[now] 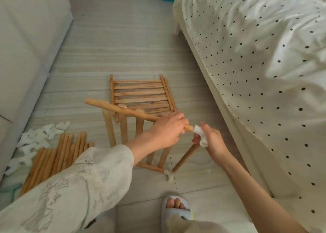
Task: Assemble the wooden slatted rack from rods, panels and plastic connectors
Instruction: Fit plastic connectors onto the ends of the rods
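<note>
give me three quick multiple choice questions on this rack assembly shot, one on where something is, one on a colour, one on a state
1. Where does the pile of spare rods lie?
A. on the bed
B. on the floor at the person's left
C. on top of the slatted panel

2. What colour is the connector in the right hand?
A. white
B. black
C. red

3. What is the left hand doing?
A. resting flat on the floor
B. hanging idle
C. gripping a rod whose end points at the connector

Answers:
1 B, the rods lie on the floor beside the loose white connectors.
2 A, the plastic piece is plainly white.
3 C, the fingers curl round the rod, its tip right at the connector's opening.
</note>
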The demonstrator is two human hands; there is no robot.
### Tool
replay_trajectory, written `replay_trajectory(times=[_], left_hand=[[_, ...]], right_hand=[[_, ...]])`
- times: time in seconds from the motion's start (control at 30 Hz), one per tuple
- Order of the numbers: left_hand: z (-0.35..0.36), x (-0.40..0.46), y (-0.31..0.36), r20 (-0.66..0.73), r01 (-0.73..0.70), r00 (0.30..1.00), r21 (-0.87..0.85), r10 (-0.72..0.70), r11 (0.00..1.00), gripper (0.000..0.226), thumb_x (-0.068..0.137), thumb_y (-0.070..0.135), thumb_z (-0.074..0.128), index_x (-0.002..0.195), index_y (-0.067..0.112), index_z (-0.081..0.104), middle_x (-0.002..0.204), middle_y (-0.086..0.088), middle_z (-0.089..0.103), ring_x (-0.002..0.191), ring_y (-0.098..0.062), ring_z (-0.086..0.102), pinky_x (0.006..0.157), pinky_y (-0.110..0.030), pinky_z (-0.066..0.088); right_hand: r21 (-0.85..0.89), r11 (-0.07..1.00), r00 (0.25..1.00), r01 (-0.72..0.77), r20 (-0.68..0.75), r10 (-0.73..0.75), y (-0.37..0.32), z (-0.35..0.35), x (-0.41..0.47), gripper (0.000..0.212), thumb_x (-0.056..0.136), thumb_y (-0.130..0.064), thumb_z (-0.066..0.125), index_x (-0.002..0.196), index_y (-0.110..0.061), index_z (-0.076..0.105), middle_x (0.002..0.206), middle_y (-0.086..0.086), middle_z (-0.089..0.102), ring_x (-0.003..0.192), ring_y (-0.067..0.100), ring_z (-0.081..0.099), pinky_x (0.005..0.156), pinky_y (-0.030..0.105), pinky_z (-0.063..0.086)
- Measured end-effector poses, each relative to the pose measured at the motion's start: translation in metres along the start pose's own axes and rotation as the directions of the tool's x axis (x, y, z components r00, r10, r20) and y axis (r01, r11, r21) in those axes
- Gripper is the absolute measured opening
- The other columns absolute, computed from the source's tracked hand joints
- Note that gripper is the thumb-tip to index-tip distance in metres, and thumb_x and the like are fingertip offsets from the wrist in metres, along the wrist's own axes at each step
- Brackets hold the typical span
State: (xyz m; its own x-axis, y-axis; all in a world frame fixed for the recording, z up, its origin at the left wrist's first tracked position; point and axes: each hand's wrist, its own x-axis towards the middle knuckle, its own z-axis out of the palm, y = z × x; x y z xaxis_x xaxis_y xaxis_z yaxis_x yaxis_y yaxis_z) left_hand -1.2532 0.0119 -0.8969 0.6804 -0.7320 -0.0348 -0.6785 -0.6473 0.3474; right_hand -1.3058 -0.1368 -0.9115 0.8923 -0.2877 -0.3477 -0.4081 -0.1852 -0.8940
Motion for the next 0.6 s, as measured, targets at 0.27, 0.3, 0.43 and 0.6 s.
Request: replay_trajectory(times=[0.27,0.3,0.43,0.6], left_hand=[[0.008,-0.005,-0.001,-0.074,-0.003,0.997,0.020,0.005,1.000,0.022,0.094,0.017,0.053,0.116,0.013,0.057,0.110,0.001,0.053,0.105,-0.015,0.050,0.096,-0.031,0.039],[0.009,-0.008,-0.002,-0.082,-0.009,0.997,0.022,0.010,1.000,0.021,0.095,0.017,0.053,0.115,0.014,0.057,0.110,0.001,0.053,0.105,-0.015,0.050,0.096,-0.030,0.038],[0.011,-0.021,-0.004,-0.118,-0.050,0.991,0.045,0.055,0.998,0.017,0.093,0.013,0.056,0.109,0.012,0.058,0.105,-0.002,0.053,0.099,-0.017,0.051,0.092,-0.034,0.040],[0.010,-0.027,-0.004,-0.107,-0.044,0.993,0.026,0.047,0.999,0.019,0.093,0.010,0.055,0.112,0.009,0.058,0.108,-0.003,0.052,0.100,-0.018,0.050,0.091,-0.032,0.040]], right_hand=[[-0.304,0.948,0.994,-0.089,-0.082,0.067,-0.020,0.010,0.017,0.053,0.100,-0.027,0.028,0.067,-0.005,0.062,0.052,0.005,0.060,0.057,0.015,0.057,0.061,0.026,0.043],[-0.318,0.943,0.993,-0.099,-0.098,0.071,-0.020,0.014,0.015,0.053,0.100,-0.027,0.027,0.071,-0.002,0.063,0.053,0.005,0.060,0.052,0.013,0.056,0.059,0.025,0.044],[-0.339,0.934,0.988,-0.109,-0.138,0.065,-0.012,0.024,0.009,0.048,0.100,-0.023,0.026,0.076,0.001,0.061,0.054,0.005,0.058,0.047,0.017,0.056,0.055,0.026,0.046],[-0.348,0.935,0.990,-0.066,-0.139,0.018,-0.009,0.034,-0.004,0.041,0.097,-0.015,0.026,0.065,-0.005,0.050,0.062,0.010,0.063,0.078,0.035,0.065,0.079,0.043,0.052]])
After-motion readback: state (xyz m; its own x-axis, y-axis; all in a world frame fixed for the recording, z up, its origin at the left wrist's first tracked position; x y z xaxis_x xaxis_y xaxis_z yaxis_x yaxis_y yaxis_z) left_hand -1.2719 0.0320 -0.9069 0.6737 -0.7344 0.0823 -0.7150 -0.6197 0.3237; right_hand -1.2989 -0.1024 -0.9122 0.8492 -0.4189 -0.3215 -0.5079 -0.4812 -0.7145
